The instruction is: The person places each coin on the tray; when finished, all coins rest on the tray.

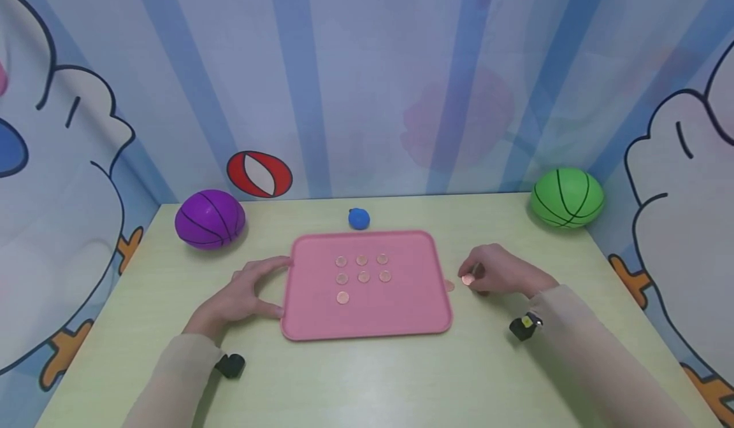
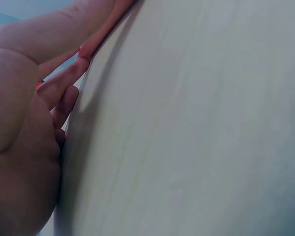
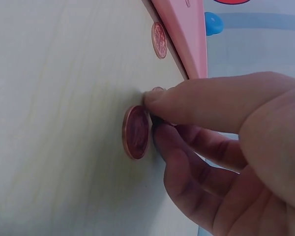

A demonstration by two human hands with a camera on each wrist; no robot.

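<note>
A pink tray (image 1: 395, 316) lies on the table, with several copper-coloured coins (image 1: 364, 277) in rows of three, three and one. My left hand (image 1: 243, 294) rests at its left edge, thumb and fingers spread apart and touching the rim. Right of the tray, my right hand (image 1: 497, 272) pinches a coin (image 1: 467, 279) between thumb and fingertips. The right wrist view shows this coin mostly hidden behind the thumb. A second coin (image 3: 136, 132) is just beside those fingertips, and another coin (image 3: 159, 40) lies on the table near the tray's edge.
A small blue ball-like object (image 1: 359, 218) sits behind the tray. At the back left is a purple ball (image 1: 209, 220), at the back right a green ball (image 1: 567, 197). A striped, cartoon-printed curtain (image 1: 367, 97) borders the table's back and sides.
</note>
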